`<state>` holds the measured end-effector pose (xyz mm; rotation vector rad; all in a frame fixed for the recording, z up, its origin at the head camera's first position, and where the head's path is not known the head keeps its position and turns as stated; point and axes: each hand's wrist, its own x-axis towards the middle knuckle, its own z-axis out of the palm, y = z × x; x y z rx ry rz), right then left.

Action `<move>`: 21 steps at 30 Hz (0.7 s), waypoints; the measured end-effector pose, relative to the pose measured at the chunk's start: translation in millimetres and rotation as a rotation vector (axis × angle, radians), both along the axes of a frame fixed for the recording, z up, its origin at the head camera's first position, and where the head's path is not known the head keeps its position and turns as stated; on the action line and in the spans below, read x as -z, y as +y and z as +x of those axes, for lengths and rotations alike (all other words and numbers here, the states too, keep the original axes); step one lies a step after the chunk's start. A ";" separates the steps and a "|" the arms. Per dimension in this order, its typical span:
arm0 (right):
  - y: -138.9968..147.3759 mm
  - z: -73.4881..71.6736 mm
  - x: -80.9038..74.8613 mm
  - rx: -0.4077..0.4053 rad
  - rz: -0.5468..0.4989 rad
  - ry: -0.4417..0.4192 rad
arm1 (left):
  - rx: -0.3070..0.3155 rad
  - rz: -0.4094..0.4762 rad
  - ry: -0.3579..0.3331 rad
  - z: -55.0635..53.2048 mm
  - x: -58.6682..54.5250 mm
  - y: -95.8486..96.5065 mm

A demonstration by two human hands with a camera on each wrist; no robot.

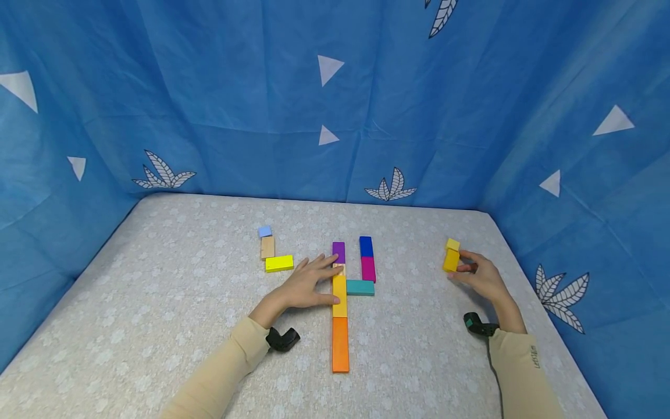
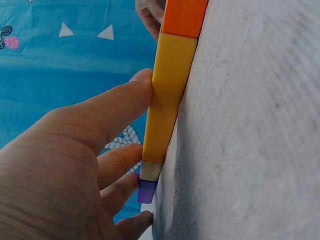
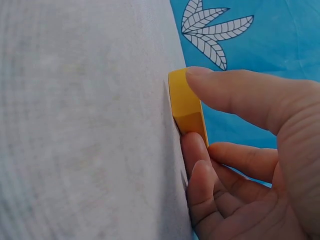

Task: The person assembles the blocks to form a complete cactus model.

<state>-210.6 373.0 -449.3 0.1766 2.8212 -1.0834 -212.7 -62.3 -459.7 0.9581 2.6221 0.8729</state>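
Note:
Stretched over a straight row of blocks, my left hand touches its top with fingers spread. From far to near the row has a purple block, a pale block, a yellow-orange block and a long orange block. In the left wrist view the thumb lies at the yellow-orange block's edge. At the right side of the table, my right hand pinches a yellow block between thumb and fingers. A smaller yellow block sits against its far end.
A teal block meets the row's right side. Beyond it, a magenta block and a blue block lie end to end. Left of the row are a bright yellow block, a tan block and a light blue block.

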 end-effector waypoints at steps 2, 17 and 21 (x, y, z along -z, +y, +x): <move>0.1 0.0 -0.1 0.003 -0.001 0.002 | 0.000 0.001 0.002 0.1 -0.1 0.1; 0.3 1.9 2.5 0.035 -0.002 0.062 | 0.003 0.023 -0.001 0.0 -0.1 -0.1; -0.9 2.5 1.5 0.046 -0.009 0.072 | 0.006 0.027 -0.001 -0.3 0.0 -0.1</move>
